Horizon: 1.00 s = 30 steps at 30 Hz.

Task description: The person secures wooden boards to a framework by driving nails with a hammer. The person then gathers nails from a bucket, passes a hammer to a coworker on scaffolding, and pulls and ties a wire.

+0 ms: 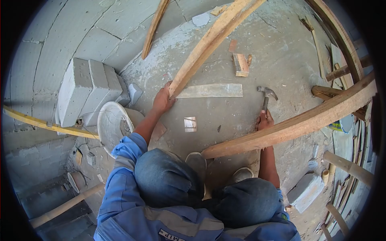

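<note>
My main worry is the right forearm (268, 166): it passes beneath the lower timber (297, 130), right of centre in the frame, so a careless lift of the hammer (265, 100) could knock that piece. I also judge that the left hand (163, 99), left of centre, could get pinched if the upper timber (213, 42) slips or turns, since its fingers curl around the very end. The right hand (265, 120) has its fingers closed together around the hammer's handle. Of the 2 timbers, the upper one slants from near the centre to the top edge, long, squared and tan, 1 side darker. The lower looks bowed, though my lens may bend it.
</note>
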Motion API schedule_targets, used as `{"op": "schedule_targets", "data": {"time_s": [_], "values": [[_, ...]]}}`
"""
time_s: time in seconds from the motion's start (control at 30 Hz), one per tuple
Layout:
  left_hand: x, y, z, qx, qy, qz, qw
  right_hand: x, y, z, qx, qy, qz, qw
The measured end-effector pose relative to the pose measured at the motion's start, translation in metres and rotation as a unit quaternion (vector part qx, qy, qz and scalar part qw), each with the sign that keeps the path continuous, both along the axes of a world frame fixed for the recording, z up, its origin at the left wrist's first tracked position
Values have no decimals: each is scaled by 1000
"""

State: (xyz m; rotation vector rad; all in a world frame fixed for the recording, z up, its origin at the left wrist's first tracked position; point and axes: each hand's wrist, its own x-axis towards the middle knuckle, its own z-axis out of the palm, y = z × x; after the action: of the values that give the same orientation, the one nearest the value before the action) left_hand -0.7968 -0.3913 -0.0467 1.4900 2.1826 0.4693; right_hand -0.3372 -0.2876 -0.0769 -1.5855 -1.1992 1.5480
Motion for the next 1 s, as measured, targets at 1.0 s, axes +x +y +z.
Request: {"op": "schedule_targets", "data": {"time_s": [1.0], "values": [[-12,-4,-4,-46,8,24,999,-8,-57,-46,114,-29,104,988]]}}
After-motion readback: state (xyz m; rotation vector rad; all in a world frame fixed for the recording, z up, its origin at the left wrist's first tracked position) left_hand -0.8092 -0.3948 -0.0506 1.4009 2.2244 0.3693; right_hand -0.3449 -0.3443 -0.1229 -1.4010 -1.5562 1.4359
